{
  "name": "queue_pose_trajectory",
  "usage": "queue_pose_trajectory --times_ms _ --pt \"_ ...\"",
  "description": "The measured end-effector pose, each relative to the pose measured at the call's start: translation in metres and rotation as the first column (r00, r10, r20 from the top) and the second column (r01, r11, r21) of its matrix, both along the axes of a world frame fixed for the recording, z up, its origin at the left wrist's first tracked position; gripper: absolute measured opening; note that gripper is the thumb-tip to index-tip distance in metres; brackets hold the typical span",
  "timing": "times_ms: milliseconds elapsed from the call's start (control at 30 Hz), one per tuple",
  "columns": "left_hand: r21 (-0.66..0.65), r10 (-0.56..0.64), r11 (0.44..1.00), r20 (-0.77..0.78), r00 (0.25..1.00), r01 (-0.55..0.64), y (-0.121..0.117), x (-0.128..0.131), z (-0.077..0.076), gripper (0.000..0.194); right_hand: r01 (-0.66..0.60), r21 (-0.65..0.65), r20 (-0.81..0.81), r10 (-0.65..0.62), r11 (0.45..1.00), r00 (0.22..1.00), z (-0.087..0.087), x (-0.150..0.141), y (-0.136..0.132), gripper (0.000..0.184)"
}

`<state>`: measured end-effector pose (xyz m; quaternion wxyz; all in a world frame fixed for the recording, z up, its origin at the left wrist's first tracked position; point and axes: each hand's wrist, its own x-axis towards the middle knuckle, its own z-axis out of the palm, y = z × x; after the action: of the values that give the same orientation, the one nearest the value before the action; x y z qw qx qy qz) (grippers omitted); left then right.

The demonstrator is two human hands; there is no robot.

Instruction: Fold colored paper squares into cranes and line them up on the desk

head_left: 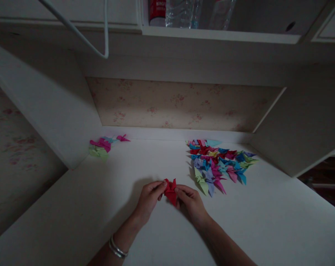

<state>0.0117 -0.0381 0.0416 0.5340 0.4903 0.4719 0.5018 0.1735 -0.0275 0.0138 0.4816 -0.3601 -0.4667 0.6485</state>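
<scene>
Left hand (149,197) and right hand (194,205) pinch one red origami piece (171,194), fingertips closed on it. Two origami groups lie beyond: one small pile (104,145), one large cluster (210,175).

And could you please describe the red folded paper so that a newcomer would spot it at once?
Find the white desktop, then look near its middle. The red folded paper is pinched there between the left hand and the right hand. Unlike the colourful folded pieces lying farther back, it alone is held.

Clear containers (180,14) are cut off above, and hands (148,198) (193,204) partly hide red paper (171,195).
</scene>
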Motion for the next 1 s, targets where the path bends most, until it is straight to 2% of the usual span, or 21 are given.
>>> queue_pose_trajectory --times_ms 333,600,800,1000 --pt "-0.002 -0.006 1.0 -0.014 1.0 0.006 0.0 0.001 -0.001 0.037 0.024 -0.021 -0.036 -0.025 0.999 0.999 -0.013 0.0 0.004 0.03" --pt "0.031 -0.012 0.999 -0.062 0.998 0.014 0.0 0.002 -0.003 0.034 0.064 -0.017 -0.016 -0.064 0.998 0.998 -0.002 0.001 0.002 0.033" --pt "0.024 -0.003 1.0 -0.071 0.997 0.005 0.001 0.004 -0.009 0.034 0.085 -0.026 -0.058 -0.086 0.996 0.995 -0.004 0.001 0.003 0.032" --pt "-0.001 0.036 0.999 -0.087 0.996 -0.036 0.002 0.003 -0.01 0.035 0.09 -0.025 -0.027 -0.091 0.996 0.996 -0.002 0.001 0.002 0.034"
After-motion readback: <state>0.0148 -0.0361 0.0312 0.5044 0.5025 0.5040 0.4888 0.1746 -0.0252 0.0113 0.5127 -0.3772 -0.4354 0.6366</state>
